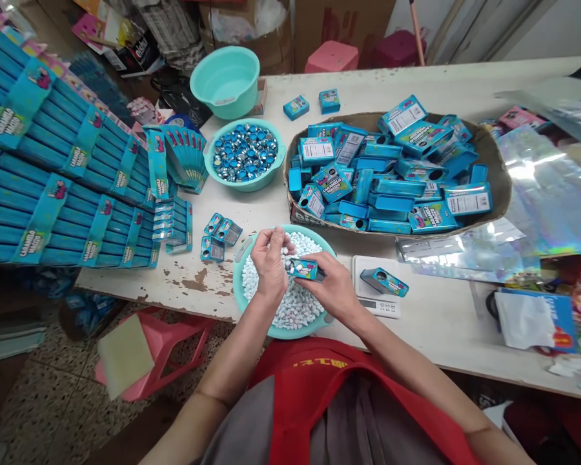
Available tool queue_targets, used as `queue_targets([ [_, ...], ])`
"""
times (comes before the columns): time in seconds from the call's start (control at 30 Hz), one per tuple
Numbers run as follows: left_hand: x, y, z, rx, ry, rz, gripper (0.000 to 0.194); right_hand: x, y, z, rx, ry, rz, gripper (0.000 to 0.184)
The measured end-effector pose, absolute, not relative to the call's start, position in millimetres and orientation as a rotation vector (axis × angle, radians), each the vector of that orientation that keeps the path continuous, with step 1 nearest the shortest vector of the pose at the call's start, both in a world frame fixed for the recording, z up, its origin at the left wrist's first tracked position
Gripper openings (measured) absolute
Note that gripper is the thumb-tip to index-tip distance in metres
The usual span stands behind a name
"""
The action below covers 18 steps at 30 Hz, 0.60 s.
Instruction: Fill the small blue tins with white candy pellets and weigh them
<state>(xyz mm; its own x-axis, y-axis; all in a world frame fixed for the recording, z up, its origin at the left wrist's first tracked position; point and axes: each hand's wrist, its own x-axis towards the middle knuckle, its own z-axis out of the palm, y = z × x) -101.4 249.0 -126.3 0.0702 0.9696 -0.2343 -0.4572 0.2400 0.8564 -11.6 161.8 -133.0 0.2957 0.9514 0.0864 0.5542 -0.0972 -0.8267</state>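
Note:
My right hand (332, 287) is closed around a small blue candy box (303, 268), held over a teal bowl (239, 294) full of small white candies (297, 307). My left hand (270, 261) hovers just left of the box with its fingertips pinched together at the box's opening; what they pinch is too small to name. Both hands are above the bowl at the table's near edge.
A small white scale (368, 284) with a blue box (385, 281) on it sits right of the bowl. Behind are a basket (496, 174) heaped with blue boxes, a teal bowl of shiny caps (244, 154), an empty teal basin (226, 81), stacked blue packs (53, 168) at left, and holographic bags (542, 187) at right.

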Motion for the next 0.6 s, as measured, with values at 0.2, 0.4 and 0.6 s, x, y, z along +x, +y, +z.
queue_targets([
  [0.2, -102, 246, -122, 0.713, 0.932, 1.224, 0.034, -15, 157, -127, -1.756, -1.362, 0.596, 0.028],
  [0.4, -99, 246, -132, 0.646, 0.978, 1.136, 0.04, -13, 154, -147, -1.716, -1.276, 0.641, 0.031],
  [0.6, -100, 239, -117, 0.665, 0.924, 1.214, 0.042, -14, 150, -147, -1.635, -1.207, 0.641, 0.032],
])
